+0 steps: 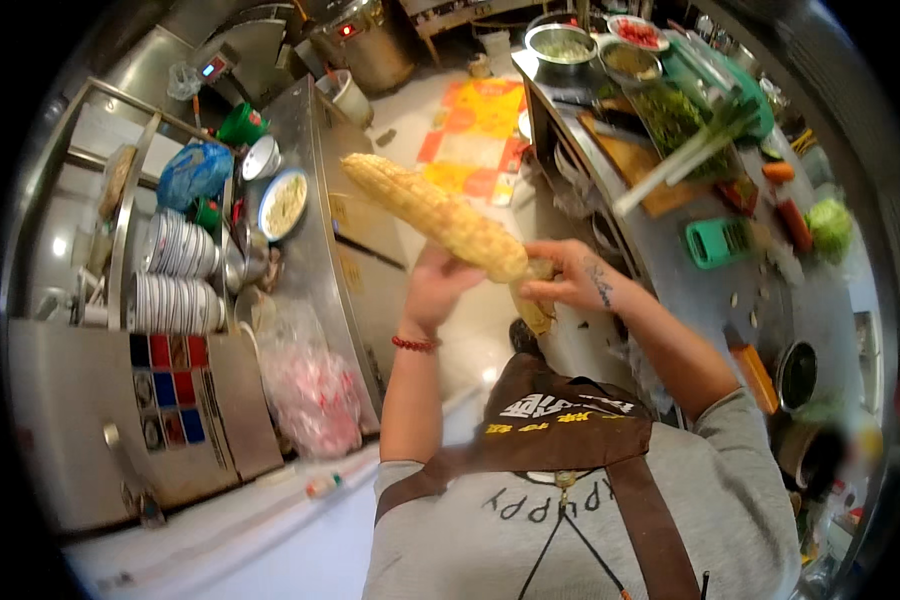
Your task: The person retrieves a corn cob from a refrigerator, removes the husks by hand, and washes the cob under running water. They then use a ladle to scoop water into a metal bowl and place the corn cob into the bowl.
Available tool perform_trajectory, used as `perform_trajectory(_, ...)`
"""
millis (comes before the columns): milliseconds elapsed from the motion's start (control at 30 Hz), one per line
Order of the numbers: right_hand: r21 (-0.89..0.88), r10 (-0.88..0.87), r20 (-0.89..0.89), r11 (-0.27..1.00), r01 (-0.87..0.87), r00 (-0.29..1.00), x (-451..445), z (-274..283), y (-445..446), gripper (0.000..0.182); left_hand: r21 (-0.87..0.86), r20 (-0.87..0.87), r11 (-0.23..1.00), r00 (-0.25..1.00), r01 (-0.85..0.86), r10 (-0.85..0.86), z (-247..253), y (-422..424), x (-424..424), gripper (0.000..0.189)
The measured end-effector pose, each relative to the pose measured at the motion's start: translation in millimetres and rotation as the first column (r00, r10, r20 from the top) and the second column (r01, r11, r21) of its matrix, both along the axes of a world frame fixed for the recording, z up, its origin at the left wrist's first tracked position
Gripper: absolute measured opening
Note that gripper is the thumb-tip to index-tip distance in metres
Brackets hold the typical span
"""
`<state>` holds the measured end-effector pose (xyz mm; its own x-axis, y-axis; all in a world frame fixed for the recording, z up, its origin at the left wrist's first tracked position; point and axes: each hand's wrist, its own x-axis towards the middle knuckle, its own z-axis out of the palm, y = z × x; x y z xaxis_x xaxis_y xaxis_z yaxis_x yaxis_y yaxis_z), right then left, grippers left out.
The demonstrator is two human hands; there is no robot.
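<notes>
An ear of corn (439, 217), bare of husk over its length, slants across the middle of the view above the floor. My left hand (439, 285), with a red beaded bracelet at the wrist, supports its lower side near the thick end. At that thick end, my right hand (562, 277) grips the stalk end, thumb and fingers around it. A piece of yellowish husk (534, 309) hangs below the right fingers. The palm side of the left hand is partly hidden by the corn.
On the right counter lie leeks (679, 165), a wooden cutting board (634, 165), a green slicer (718, 241), a cabbage (829, 229) and bowls. At left stand stacked bowls (176, 304), an oval dish of food (283, 204) and a bulky plastic bag (319, 397). An orange mat (476, 142) covers part of the floor.
</notes>
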<state>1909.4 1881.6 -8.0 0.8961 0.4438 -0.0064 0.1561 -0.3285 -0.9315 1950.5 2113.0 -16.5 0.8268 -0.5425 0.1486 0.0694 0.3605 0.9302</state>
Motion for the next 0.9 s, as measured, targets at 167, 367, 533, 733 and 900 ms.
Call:
perform_trajectory(167,0.242,-0.118,-0.085,0.961,0.135,0.989,125,18,30,0.019,0.047,0.053,0.993,0.992,0.109,-0.112,39,6,152,0.075)
perform_trajectory(367,0.233,-0.507,0.547,0.856,0.461,0.666,276,9,34,0.019,-0.039,-0.027,0.998,0.998,-0.054,0.053,77,-14,292,0.061)
perform_trajectory(533,-0.046,-0.238,0.877,0.823,0.567,0.417,409,-30,33,0.019,-0.169,-0.399,0.938,0.891,-0.303,0.216,8,-23,419,0.05)
perform_trajectory(733,-0.132,-0.183,0.612,0.935,0.328,0.77,542,-42,13,0.061,-0.151,-0.374,0.949,0.904,-0.278,0.206,-26,-26,582,0.05)
perform_trajectory(900,0.085,-0.273,0.318,0.962,0.259,0.908,675,-12,-18,0.08,-0.104,-0.224,0.972,0.957,-0.212,0.185,-11,-51,687,0.056)
